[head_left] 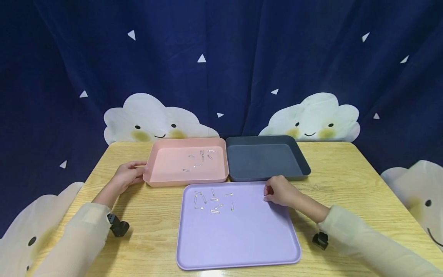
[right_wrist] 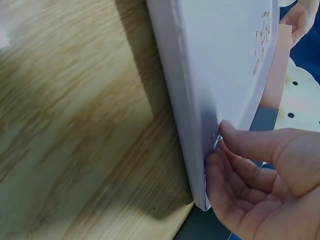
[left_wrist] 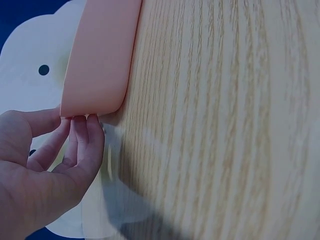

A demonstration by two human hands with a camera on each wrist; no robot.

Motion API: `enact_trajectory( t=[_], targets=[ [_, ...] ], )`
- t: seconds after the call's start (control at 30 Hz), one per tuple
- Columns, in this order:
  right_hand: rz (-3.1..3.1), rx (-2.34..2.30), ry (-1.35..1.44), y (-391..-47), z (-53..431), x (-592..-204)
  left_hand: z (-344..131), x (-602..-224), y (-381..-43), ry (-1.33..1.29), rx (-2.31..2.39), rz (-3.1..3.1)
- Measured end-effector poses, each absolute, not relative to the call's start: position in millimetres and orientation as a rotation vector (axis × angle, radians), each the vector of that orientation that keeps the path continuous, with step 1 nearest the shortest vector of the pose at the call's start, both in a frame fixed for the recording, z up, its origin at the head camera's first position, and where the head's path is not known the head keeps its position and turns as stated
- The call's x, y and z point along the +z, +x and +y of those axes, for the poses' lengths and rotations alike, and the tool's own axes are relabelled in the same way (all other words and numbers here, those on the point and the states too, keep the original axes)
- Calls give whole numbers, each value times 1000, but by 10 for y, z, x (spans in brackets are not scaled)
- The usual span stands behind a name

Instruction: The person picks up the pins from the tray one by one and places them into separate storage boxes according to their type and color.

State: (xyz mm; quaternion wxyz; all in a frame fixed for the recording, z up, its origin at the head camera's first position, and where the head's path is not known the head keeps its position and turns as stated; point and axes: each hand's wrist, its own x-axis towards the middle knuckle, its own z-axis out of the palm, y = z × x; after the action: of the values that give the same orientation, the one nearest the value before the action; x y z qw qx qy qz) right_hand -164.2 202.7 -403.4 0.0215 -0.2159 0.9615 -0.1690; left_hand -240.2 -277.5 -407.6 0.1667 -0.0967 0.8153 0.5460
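Beside the pink tray (head_left: 188,179), my left hand (head_left: 129,175) touches its left end wall with the fingertips. The left wrist view shows thumb and fingers (left_wrist: 82,137) of this hand, fairly straight, against that wall. My right hand (head_left: 280,191) is over the upper right corner of the lavender tray (head_left: 238,238). Between its thumb and fingertips it pinches a small silver safety pin (right_wrist: 217,141), seen in the right wrist view. Several loose safety pins (head_left: 214,200) lie in the lavender tray's upper left part. More safety pins (head_left: 202,154) lie spread inside the pink tray.
A dark grey tray (head_left: 264,159) stands right of the pink one, their sides close together, just behind the lavender tray. All three stand on a light wooden table (head_left: 149,231). Behind the table hangs a dark blue curtain (head_left: 228,57) with clouds and white triangles.
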Motion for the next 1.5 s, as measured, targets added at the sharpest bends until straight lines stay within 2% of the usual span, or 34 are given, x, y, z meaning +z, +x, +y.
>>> enact_trajectory(
  t=[0.27, 0.77, 1.07, 1.27, 1.5],
  targets=[
    [3004, -507, -620, -1638, 2007, -4049, -2771, -4069, -2406, -306, 1543, 2329],
    [2840, -406, -793, -1582, 1907, -4008, -2766, -4078, -2392, -316, 1553, 2322],
    [2653, -626, -924, -1645, 1921, -3966, -2793, -4082, -2401, -231, 1579, 2331],
    [2460, -786, -819, -1709, 1915, -3962, -2783, -4061, -2397, -224, 1580, 2332],
    [2253, -1020, -507, -1783, 1897, -3962, -2793, -4095, -2400, -233, 1585, 2323]
  ],
)
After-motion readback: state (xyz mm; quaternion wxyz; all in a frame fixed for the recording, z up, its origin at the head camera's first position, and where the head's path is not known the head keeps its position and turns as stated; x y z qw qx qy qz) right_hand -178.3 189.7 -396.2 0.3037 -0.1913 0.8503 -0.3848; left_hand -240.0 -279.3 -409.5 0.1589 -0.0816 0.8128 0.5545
